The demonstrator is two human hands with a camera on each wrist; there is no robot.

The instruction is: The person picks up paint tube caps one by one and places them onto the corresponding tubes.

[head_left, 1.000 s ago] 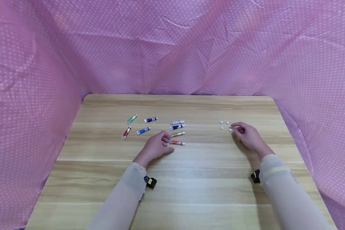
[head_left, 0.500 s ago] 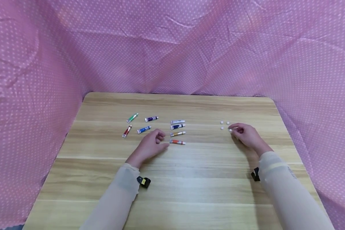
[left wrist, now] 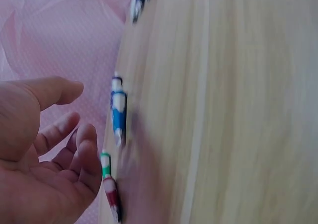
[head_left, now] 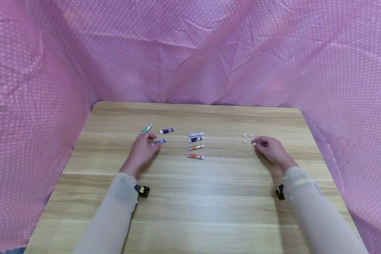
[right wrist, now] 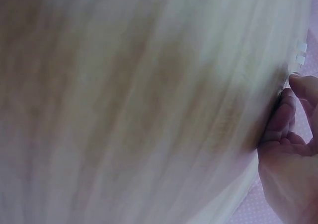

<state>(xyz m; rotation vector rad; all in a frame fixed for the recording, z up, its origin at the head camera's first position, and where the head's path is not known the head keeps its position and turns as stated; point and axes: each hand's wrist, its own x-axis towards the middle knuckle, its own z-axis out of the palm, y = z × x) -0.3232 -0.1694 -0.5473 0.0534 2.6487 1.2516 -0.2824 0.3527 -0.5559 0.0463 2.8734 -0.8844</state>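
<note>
My left hand [head_left: 143,150] hovers at the left group of small paint tubes, thumb extended and fingers loosely bent, holding nothing. Near its thumb and fingertips lies a blue paint tube [head_left: 161,141], partly covered in the head view. The green paint tube [head_left: 147,128] is just beyond the fingers. A red paint tube [left wrist: 112,196] shows in the left wrist view but is hidden under the hand in the head view. At the right, my right hand [head_left: 271,150] pinches a small white round piece [head_left: 254,144] between thumb and index finger, low at the tabletop.
A purple paint tube [head_left: 167,131] lies behind the blue one. Mid-table, white [head_left: 195,134], dark blue [head_left: 195,140], yellow-ochre [head_left: 196,147] and orange [head_left: 195,156] tubes form a column. Three more white pieces [head_left: 245,141] sit beside the right hand. Pink dotted cloth [head_left: 190,70] surrounds the wooden table [head_left: 209,211].
My left hand has moved left from beside the tube column to over the red and blue tubes. The right hand has shifted slightly left, its fingers closing in around the white piece.
</note>
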